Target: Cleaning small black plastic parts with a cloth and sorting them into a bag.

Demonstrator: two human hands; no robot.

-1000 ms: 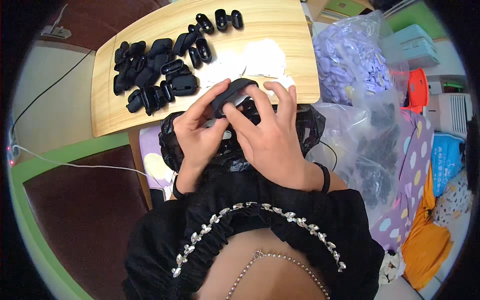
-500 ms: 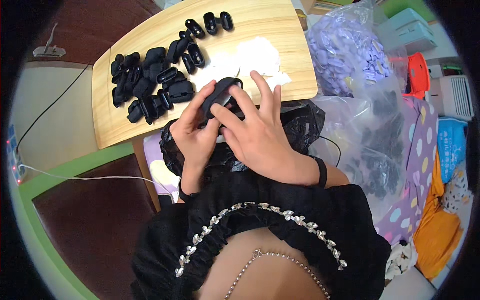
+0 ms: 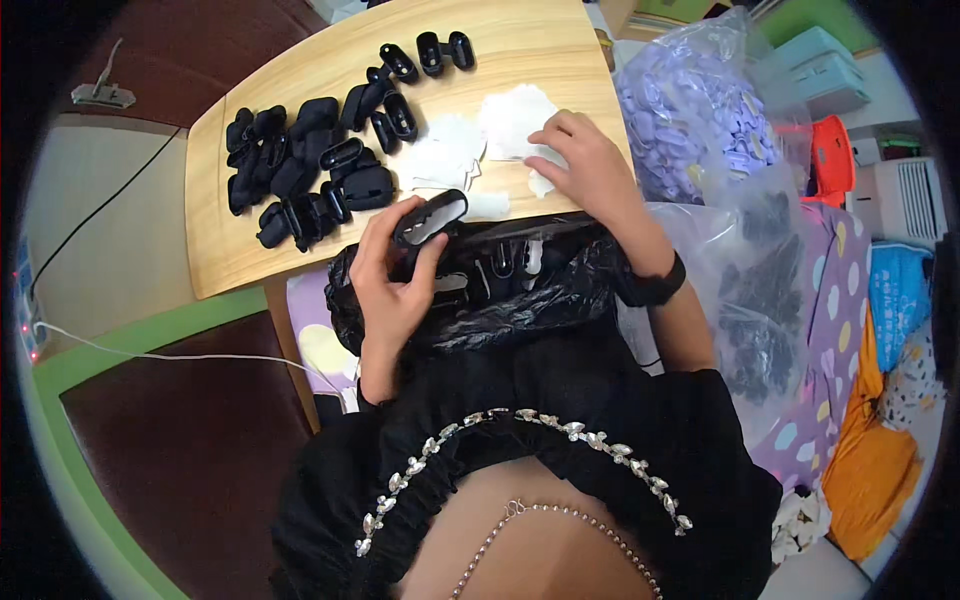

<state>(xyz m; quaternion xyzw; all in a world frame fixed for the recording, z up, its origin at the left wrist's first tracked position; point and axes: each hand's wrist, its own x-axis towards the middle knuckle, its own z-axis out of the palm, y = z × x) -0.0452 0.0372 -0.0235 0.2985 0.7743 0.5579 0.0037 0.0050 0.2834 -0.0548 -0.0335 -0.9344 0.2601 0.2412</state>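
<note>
Case [image 3: 432, 219] still clasped in left grip [image 3: 393, 282]; right grip [image 3: 592, 168] moved off to white pieces [image 3: 512, 117], hold unclear.

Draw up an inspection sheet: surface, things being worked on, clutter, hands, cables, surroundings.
Surface: wood-grain table
Job's things: black case with white material inside; flat white pieces on the table
Clutter: other black cases on the table; black plastic bag at its near edge
Hands: left hand holds the black case; right hand is at the white pieces, grip unclear
Cables: black cable and white cable, left
Surroundings: bagged lavender items and orange cloth, right
</note>
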